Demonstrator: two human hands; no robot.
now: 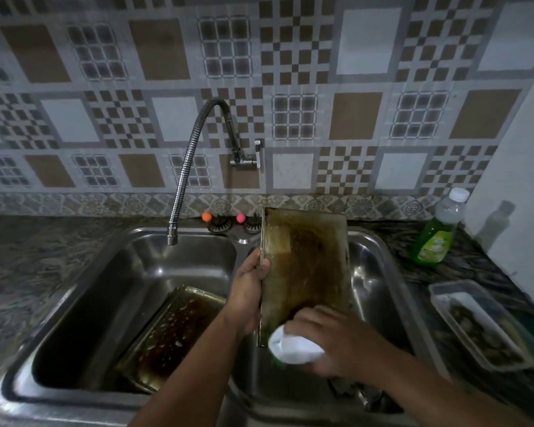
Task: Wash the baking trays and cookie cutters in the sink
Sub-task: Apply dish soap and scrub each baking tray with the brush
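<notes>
A double-basin steel sink (84, 291) sits in a dark, mottled stone counter (28, 257), backed by a wall of patterned tiles (293, 57) in brown, white and grey checks, with a narrow ornamental border strip just above the counter. The light is dim. Taking the sink as the landmark: a flexible chrome faucet (185, 167) arches from a wall valve above the divider and its spout hangs over the left basin, with no water visibly running.

In the left basin a baking tray (173, 331) leans tilted against the near wall, its dark bottom speckled with droplets or suds. Over the right basin a second tray (305, 266) is held nearly upright, its inside stained brown. The left hand (248, 291) grips this tray's left edge, fingers curled round the rim. The right hand (330, 337) is curled over a white cloth or sponge (293, 346) (a green bit shows beneath it), pressing it against the tray's lower corner.

Behind the sink, at the back rim, stand two small round plugs or strainers with an orange knob (207, 216) and a pink knob (240, 217). To the right of the sink a bottle of green dish liquid (438, 238) leans on the counter beside a white wall (521, 195), and nearer stands a clear plastic container (481, 325) with dim contents I cannot identify.
</notes>
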